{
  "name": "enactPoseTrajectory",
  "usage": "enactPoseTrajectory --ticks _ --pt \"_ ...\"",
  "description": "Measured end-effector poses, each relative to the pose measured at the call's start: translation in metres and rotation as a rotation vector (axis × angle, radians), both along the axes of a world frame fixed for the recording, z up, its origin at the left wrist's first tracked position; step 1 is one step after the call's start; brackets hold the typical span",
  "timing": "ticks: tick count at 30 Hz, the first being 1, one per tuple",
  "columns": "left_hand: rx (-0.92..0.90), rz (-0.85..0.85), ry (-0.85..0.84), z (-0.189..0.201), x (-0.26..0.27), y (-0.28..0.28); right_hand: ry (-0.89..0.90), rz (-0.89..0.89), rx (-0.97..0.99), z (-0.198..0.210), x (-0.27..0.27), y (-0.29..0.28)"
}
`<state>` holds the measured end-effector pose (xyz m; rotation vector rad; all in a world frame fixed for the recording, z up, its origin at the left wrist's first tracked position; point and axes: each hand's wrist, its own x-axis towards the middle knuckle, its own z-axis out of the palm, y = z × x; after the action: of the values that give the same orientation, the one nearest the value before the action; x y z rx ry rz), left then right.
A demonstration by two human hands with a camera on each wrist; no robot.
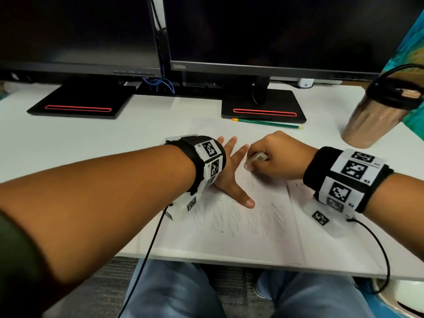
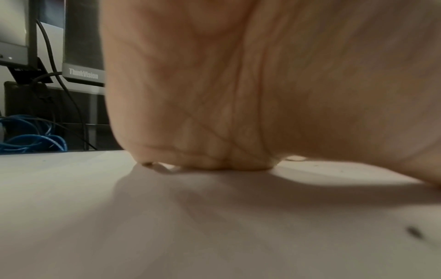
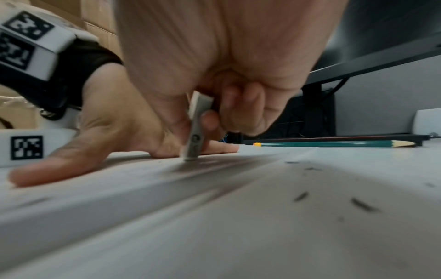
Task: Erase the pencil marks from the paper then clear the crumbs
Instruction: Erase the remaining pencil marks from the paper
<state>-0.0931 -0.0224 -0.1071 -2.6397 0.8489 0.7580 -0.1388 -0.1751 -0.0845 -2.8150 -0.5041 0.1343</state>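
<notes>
White paper [image 1: 263, 237] lies mid-frame on the bench [image 1: 91, 138]. Left hand [image 1: 229, 180] presses flat, fingers spread, anchoring it. Right hand [image 1: 278, 154] pinches the eraser [image 1: 255, 160] upright, apparently rubbing; crumbs [image 3: 362, 204] lie scattered at right.

green pencil [image 1: 267, 123]; white paper [image 1: 241, 235] with grey zigzag marks [image 1: 238, 220]; copper tumbler [image 1: 371, 120]

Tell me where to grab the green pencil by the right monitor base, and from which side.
Take the pencil at mid-shaft, pinching from above across its width. It lies flat on the desk, lengthwise left to right, just in front of the monitor base, so its far side looks crowded. The point faces right and the yellow end left; likely avoid both. The near side is open, so come in from there.
</notes>
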Motion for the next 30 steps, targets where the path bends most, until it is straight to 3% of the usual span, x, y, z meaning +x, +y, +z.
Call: enactPoseTrajectory --ticks 4,8,12,16,20,25,28,30 --pt "0.002 -0.015 -0.007 0.0 -0.001 -0.001 0.099 0.127 0.038 -0.003 -0.013 0.007" --pt "0.002 -0.008 -0.007 0.0 -0.001 0.001 -0.008 -0.01 -0.012 -0.001 -0.005 -0.003" --pt "-0.004 -0.013 -0.011 -0.001 0.0 0.001 0.06 0.137 0.031 -0.004 -0.016 0.008" --pt "-0.004 -0.011 -0.019 0.0 -0.001 0.001 -0.007 -0.015 0.005 -0.001 -0.003 -0.005" --pt "-0.004 -0.018 -0.027 -0.001 -0.001 0.0 0.022 0.118 -0.006 -0.006 -0.01 0.003" --pt "-0.001 -0.02 -0.034 0.0 -0.001 0.0 -0.039 0.028 -0.018 -0.005 -0.005 -0.006" --pt "0.013 -0.022 -0.036 0.001 -0.002 -0.002 0.054 0.135 0.033 -0.009 -0.014 0.002" --pt "0.017 -0.021 -0.039 0.002 -0.001 -0.001 0.077 0.092 0.059 -0.007 -0.012 0.0"
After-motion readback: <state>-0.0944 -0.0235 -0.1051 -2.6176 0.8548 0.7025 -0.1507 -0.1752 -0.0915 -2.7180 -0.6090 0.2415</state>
